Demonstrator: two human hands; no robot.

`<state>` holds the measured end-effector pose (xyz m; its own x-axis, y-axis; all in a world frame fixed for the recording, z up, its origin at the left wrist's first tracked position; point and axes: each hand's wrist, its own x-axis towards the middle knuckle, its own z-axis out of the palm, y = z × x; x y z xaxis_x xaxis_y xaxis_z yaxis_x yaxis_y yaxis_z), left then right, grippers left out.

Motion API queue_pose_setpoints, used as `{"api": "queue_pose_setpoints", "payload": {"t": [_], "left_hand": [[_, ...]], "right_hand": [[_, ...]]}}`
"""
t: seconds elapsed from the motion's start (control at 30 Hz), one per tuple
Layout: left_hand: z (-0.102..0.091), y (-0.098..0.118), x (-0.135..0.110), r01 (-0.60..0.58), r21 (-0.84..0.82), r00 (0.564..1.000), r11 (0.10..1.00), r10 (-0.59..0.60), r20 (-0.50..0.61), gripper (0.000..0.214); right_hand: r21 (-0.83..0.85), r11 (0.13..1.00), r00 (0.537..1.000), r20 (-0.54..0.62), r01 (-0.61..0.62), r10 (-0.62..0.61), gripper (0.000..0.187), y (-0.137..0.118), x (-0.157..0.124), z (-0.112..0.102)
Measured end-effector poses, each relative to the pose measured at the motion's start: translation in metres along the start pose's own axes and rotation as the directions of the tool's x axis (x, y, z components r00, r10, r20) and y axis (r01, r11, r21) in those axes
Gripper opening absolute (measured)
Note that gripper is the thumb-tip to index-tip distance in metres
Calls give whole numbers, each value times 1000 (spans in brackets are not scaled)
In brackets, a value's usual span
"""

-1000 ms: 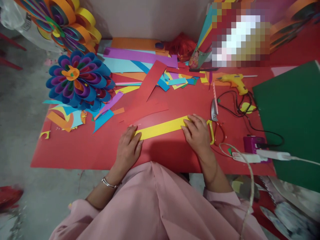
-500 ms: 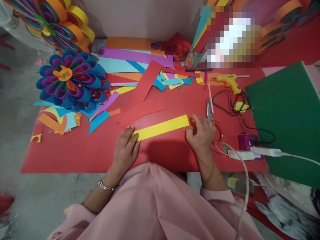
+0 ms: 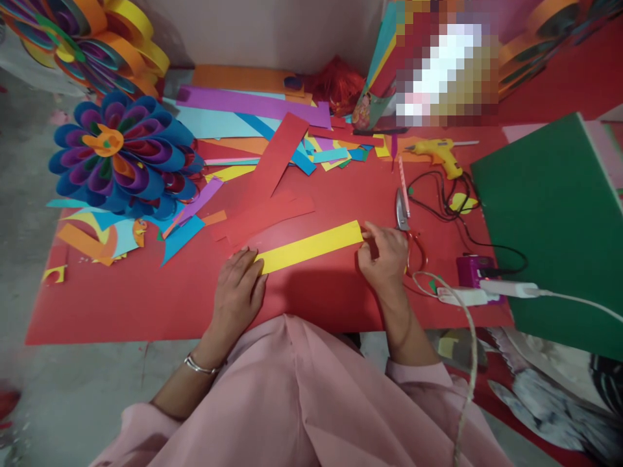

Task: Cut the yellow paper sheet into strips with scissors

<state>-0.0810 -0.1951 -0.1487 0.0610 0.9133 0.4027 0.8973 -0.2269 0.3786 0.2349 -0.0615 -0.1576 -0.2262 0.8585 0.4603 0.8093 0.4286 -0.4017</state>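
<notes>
A plain yellow paper strip [image 3: 309,246] lies slanted on the red tabletop in front of me. My left hand [image 3: 238,282] rests over its left end, the fingers close together and holding that end down. At the other end is my right hand [image 3: 387,256], with index finger and thumb bent and a gap between them. Its index fingertip is at the strip's corner; whether it touches is hard to tell. Just beyond the right hand lie scissors [image 3: 402,211], partly hidden by it. Red paper pieces [image 3: 272,217] lie behind the strip.
A layered paper flower [image 3: 126,152] stands at the left among paper scraps [image 3: 182,240]. Coloured strips [image 3: 253,107] are piled at the back. Right of centre are a yellow glue gun [image 3: 440,155], its black cord, a purple plug adapter [image 3: 474,269] and a green board [image 3: 549,227].
The whole view has shifted slightly, moving the table things left in the picture. My right hand is a little closer to the strip's right end; my left hand keeps its place on the strip.
</notes>
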Motion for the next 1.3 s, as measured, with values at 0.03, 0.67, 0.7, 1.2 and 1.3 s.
{"api": "queue_pose_setpoints", "payload": {"t": [0.03, 0.67, 0.7, 1.2, 1.3], "left_hand": [[0, 0, 0, -8, 5, 1000, 1000, 8, -5, 36], [-2, 0, 2, -34, 2, 999, 999, 34, -14, 37], [-2, 0, 2, -35, 3, 999, 999, 35, -14, 38], [-2, 0, 1, -26, 9, 1000, 1000, 26, -12, 38], [-2, 1, 1, -33, 14, 999, 999, 34, -16, 37]], "right_hand": [[7, 1000, 1000, -7, 2, -2, 51, 0, 0, 0], [23, 1000, 1000, -1, 21, -21, 35, 2, -1, 4], [16, 999, 1000, -8, 28, -28, 33, 2, -1, 4], [29, 998, 998, 7, 57, -57, 35, 6, -3, 6], [11, 996, 996, -4, 86, -86, 34, 5, -2, 6]]}}
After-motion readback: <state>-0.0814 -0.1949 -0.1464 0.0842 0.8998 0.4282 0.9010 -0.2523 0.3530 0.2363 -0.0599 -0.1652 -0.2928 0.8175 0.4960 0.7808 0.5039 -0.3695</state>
